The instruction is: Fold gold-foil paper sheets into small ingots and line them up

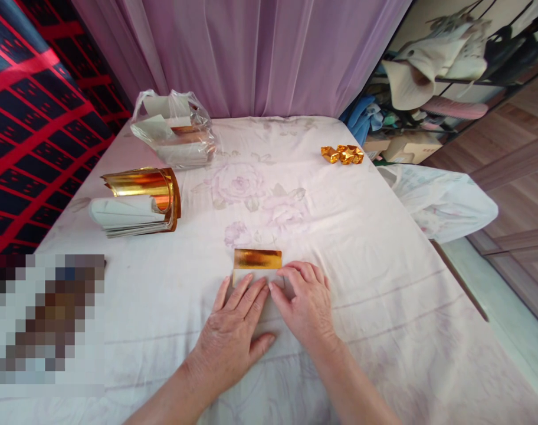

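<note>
And here's the small gold foil paper (258, 258), lying on the cloth-covered tabletop (384, 283), straight ahead of the fingertips at the near middle! Its long axis runs left to right, across the reach of both arms: a shiny gold band along the far side, a pale strip along the near side. Neither hand is clearly nearer; both are right at that pale strip.

Look at the left hand (233, 324): palm down, spread and unclenched, grasping nothing, its fingers pointing away from the body and laid over the strip's left and middle part. The thumb stands out to the right, clear of the paper. Over to the right hand (311, 301), angled in from the right, fingers bent, thumb and forefinger at the strip's right end. Is that a pinch or just a touch? Cannot tell from here. The two hands almost meet at the near edge, forearms coming in from below on either side.

Farther off to the left, a curled stack of gold foil sheets (140, 183); far right, a cluster of folded gold pieces (342, 154).
</note>
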A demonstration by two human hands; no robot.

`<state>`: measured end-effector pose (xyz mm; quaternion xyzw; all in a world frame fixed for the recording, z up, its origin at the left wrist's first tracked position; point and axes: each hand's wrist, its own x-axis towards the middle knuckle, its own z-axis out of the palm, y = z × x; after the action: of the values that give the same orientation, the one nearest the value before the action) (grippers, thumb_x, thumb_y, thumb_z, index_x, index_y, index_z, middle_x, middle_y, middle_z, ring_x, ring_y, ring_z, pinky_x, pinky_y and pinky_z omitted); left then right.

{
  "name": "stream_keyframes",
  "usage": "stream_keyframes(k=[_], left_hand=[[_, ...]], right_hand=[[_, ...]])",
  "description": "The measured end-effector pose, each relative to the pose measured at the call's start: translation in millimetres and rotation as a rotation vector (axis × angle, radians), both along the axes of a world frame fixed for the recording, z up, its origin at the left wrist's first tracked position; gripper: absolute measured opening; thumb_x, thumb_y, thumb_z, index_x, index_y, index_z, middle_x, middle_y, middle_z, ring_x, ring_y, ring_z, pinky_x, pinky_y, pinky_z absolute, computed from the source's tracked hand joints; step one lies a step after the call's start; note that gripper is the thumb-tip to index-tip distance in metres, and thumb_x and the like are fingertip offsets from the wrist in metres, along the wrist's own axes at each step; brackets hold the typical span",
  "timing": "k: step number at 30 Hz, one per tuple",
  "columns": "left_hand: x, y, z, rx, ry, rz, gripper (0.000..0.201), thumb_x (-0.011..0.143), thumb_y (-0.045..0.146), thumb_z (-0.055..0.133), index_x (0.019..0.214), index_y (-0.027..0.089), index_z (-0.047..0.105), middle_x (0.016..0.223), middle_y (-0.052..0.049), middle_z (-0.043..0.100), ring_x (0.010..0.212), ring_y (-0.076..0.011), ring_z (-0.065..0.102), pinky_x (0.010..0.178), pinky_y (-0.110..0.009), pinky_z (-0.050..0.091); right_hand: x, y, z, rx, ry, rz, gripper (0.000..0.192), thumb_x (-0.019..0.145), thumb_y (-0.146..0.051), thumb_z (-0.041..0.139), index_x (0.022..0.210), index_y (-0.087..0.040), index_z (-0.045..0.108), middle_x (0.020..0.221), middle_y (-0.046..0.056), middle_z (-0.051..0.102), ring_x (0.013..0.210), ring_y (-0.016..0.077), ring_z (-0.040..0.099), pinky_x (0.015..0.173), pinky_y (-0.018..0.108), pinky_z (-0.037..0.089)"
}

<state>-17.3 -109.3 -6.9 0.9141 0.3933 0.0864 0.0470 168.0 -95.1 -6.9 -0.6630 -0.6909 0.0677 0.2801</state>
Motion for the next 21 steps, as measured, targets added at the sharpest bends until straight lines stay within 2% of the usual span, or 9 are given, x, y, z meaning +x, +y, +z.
stream_keyframes(k=[8,14,21], left_hand=[[0.3,1.0,-1.6,0.014,-0.008,0.006,0.071,0.091,0.052,0.050,0.149,0.014,0.036,0.153,-0.009,0.044,0.144,-0.0303,0.031,0.121,-0.054,0.015],[-0.1,1.7,-2.8,0.057,0.009,-0.002,0.069,0.092,0.055,0.048,0.147,0.014,0.040,0.154,-0.007,0.043,0.144,-0.0289,0.032,0.123,-0.050,0.005],[-0.4,2.0,-3.2,0.028,-0.001,0.007,0.067,0.093,0.055,0.046,0.147,0.016,0.040,0.152,-0.008,0.045,0.142,-0.0296,0.035,0.122,-0.053,0.012]], right_hand=[[2.7,0.8,-2.1,-0.017,0.023,0.012,0.012,0.083,-0.028,0.068,0.094,-0.026,0.067,0.105,0.004,0.066,0.101,0.0243,0.056,0.085,0.039,0.039],[12.4,2.4,-7.4,-0.017,0.057,0.058,0.012,0.084,-0.024,0.066,0.095,-0.026,0.070,0.106,0.004,0.067,0.101,0.0228,0.057,0.086,0.038,0.042],[22.7,4.7,-9.9,-0.040,0.117,0.131,0.015,0.087,-0.019,0.059,0.092,-0.026,0.071,0.104,0.004,0.068,0.101,0.0219,0.059,0.087,0.038,0.045]])
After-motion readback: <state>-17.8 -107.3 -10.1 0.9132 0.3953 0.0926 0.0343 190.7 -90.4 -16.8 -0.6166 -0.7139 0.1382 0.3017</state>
